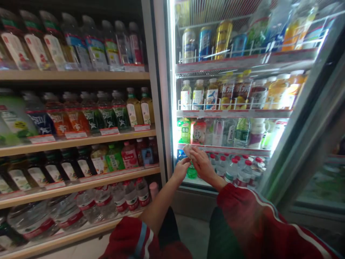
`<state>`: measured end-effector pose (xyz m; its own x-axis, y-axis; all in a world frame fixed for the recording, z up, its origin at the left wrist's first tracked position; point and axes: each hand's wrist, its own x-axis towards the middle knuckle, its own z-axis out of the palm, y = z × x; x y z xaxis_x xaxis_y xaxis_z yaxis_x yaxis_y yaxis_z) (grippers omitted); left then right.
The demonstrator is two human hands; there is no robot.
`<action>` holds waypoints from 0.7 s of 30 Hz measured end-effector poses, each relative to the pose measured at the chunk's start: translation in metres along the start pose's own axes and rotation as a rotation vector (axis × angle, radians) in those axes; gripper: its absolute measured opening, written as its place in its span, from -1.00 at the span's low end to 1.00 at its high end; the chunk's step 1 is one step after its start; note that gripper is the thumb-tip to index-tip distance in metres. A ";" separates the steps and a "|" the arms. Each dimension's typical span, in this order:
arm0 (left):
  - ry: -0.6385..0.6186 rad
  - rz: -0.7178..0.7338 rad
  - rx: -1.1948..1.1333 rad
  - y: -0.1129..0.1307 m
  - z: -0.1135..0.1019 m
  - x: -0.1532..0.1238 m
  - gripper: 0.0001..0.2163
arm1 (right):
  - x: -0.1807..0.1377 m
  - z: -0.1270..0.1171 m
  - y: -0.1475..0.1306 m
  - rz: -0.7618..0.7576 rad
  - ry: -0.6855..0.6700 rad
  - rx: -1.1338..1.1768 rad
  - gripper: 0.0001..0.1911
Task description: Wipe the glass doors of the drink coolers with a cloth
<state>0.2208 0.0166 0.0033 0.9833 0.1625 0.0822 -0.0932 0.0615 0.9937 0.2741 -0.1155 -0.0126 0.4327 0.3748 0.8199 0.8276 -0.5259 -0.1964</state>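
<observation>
In front of the lit fridge's lower shelves, both hands meet with their fingertips close together. My right hand (204,166) is closed around a crumpled whitish cloth (188,149), which shows past its fingertips near the shelf edge. Just below and to the left, my left hand (181,170) has its fingers drawn together near the cloth; what they pinch, if anything, is hidden. Behind the hands a green bottle (192,172) stands on the bottom shelf, partly covered by them. Right above sits a green-labelled bottle (184,131) beside a red-labelled one (198,132).
The fridge door (293,144) stands open on the right, blurred. Red-capped water bottles (244,173) fill the fridge bottom. To the left, a wooden shelf rack (107,138) holds rows of drink bottles, with large water bottles (88,205) lowest. A grey post (159,72) separates rack and fridge.
</observation>
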 end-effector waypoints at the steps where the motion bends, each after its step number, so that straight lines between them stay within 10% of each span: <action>1: 0.036 0.051 0.042 0.002 -0.002 0.001 -0.72 | 0.010 -0.005 0.003 0.005 0.073 -0.064 -0.54; 8: 0.306 0.607 0.955 0.000 -0.018 0.015 -0.49 | 0.081 -0.039 0.046 -0.002 0.374 -0.412 -0.46; 15: 0.282 0.628 1.218 -0.027 -0.021 0.018 -0.48 | 0.063 0.005 0.069 -0.175 -0.003 -0.468 -0.34; 21: 0.279 0.605 1.256 -0.036 -0.033 0.022 -0.46 | 0.075 0.019 0.061 -0.231 -0.057 -0.476 -0.33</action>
<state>0.2402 0.0502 -0.0329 0.7659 0.0428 0.6415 -0.1382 -0.9635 0.2292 0.3640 -0.1046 0.0269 0.2880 0.5555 0.7801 0.6557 -0.7081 0.2622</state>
